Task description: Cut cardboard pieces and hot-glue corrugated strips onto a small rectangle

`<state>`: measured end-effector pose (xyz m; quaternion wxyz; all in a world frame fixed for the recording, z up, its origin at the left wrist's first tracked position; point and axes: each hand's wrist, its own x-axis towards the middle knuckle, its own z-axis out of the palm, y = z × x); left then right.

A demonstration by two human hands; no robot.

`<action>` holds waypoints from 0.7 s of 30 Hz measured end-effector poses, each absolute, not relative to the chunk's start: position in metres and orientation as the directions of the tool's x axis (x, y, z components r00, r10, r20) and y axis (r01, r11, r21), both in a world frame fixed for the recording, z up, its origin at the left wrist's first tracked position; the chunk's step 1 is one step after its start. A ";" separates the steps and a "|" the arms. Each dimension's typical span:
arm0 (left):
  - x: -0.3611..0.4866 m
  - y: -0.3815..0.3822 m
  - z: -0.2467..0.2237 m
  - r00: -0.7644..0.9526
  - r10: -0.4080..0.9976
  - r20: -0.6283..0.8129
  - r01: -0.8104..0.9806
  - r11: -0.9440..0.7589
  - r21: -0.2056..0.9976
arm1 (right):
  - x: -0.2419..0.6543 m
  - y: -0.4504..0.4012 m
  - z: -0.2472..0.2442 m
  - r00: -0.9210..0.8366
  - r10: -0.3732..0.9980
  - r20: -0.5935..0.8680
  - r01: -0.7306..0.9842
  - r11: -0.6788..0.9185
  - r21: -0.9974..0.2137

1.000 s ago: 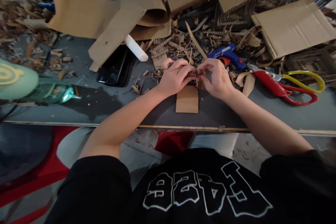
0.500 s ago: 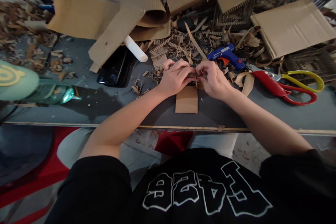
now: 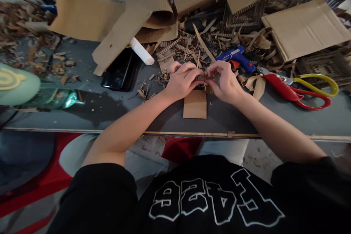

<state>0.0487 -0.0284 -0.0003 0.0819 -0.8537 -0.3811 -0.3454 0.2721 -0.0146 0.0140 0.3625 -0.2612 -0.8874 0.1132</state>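
A small strip of corrugated cardboard (image 3: 201,78) is pinched between my two hands, mostly covered by the fingers. My left hand (image 3: 183,78) grips its left part, thumb below and fingers above. Closed on its right end are the thumb and forefinger of my right hand (image 3: 223,80). Just under the hands, a flat rectangle of brown cardboard (image 3: 195,106) lies on the grey table. Beyond the fingertips, a thin pointed cardboard strip (image 3: 203,44) rests on a heap of shredded corrugated scraps (image 3: 183,45).
Right of my hands lie a blue glue gun (image 3: 231,55) and scissors (image 3: 304,87) with red and yellow handles. Leftward are a white stick (image 3: 142,51), a black phone-like object (image 3: 119,75) and a green bottle (image 3: 52,95). Cardboard sheets and a roll (image 3: 149,0) line the wall.
My right hand's fingers have shifted slightly up and right, showing more of the corrugated strip between the hands. My left hand is nearly still.
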 end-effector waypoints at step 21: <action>0.049 -0.028 -0.002 0.465 0.543 0.699 0.662 -0.738 0.133 | 0.272 -0.015 0.013 -0.635 0.499 0.590 0.376 0.866 -0.328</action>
